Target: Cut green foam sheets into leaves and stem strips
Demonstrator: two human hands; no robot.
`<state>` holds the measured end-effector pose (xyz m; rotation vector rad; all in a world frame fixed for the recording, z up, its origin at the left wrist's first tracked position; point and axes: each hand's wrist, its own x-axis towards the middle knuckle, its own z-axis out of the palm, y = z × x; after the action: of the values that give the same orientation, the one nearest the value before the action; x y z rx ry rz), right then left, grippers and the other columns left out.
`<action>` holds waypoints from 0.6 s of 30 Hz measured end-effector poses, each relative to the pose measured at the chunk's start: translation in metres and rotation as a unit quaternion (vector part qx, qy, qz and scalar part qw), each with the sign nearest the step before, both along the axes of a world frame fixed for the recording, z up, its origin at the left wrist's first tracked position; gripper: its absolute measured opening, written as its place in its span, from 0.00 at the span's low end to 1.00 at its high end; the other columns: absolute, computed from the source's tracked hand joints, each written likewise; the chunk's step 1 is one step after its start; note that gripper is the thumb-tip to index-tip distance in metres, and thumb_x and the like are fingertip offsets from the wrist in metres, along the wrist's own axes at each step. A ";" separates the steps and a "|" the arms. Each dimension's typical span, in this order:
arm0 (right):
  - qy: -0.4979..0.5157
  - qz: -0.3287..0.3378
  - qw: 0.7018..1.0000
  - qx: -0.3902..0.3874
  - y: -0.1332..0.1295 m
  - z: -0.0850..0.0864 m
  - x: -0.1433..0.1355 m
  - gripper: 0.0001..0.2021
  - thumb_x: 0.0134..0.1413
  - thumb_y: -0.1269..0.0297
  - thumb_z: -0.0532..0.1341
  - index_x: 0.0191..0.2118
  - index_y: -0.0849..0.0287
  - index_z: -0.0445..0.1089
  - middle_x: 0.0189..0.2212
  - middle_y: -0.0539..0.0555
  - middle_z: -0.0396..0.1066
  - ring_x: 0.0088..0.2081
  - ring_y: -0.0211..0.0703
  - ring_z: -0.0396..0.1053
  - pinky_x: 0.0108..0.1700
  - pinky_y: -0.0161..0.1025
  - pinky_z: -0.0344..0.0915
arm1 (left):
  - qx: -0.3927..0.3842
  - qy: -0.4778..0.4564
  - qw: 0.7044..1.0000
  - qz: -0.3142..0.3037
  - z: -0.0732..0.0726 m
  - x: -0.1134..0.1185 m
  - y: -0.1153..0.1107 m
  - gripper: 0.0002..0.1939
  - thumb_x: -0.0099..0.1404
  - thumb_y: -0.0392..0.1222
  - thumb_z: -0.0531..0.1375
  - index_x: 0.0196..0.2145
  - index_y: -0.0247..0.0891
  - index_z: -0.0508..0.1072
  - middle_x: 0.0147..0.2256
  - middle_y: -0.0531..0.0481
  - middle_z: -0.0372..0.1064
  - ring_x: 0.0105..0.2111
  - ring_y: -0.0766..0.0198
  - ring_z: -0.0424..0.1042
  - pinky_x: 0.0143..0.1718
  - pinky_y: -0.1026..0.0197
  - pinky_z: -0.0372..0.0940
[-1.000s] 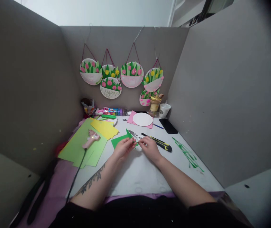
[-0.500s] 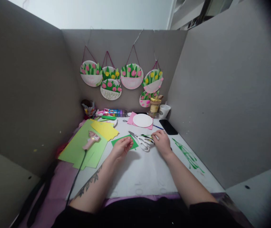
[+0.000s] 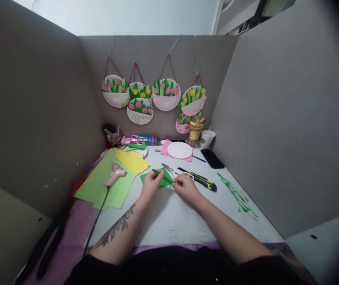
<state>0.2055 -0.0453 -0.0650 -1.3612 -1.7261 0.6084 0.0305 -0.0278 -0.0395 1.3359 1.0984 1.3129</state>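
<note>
My left hand (image 3: pixel 151 184) is closed in a pinch on a narrow dark green paper strip (image 3: pixel 166 178), whose pointed end sticks out above the fingers. At the strip's other end, the fingers of my right hand (image 3: pixel 185 187) are pinched together on it. Beneath the strip lies a green paper piece (image 3: pixel 146 179), partly covered by my left hand. White-handled scissors (image 3: pixel 168 168) rest just behind my right hand, which hides part of their handles. To the right of them is a black and yellow utility knife (image 3: pixel 208 183).
A pink glue gun (image 3: pixel 115 175) lies on light green sheets (image 3: pixel 90 186) at left, near yellow paper (image 3: pixel 130 161). Behind are a white paper plate (image 3: pixel 179 150), a phone (image 3: pixel 212 158) and a cup (image 3: pixel 207 139). Green scraps (image 3: pixel 237 194) lie at right; decorated plates (image 3: pixel 166 103) hang behind.
My right hand has moved left from beside the scissors and knife to meet my left hand. The utility knife is now uncovered, and the green strip shows between both hands.
</note>
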 end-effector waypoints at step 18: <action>0.157 0.103 0.976 -0.113 -0.009 0.011 -0.013 0.07 0.46 0.63 0.61 0.24 0.60 0.73 0.21 0.48 0.69 0.26 0.37 0.64 0.30 0.34 0.60 | 0.004 0.025 1.000 -0.008 0.020 0.002 -0.011 0.11 0.50 0.40 0.65 0.34 0.36 0.73 0.18 0.58 0.60 0.19 0.70 0.58 0.23 0.67 0.55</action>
<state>0.1927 -0.0546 -0.0541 -1.1675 -1.5839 1.1051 0.0330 -0.0387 -0.0194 1.3874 1.1160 1.2799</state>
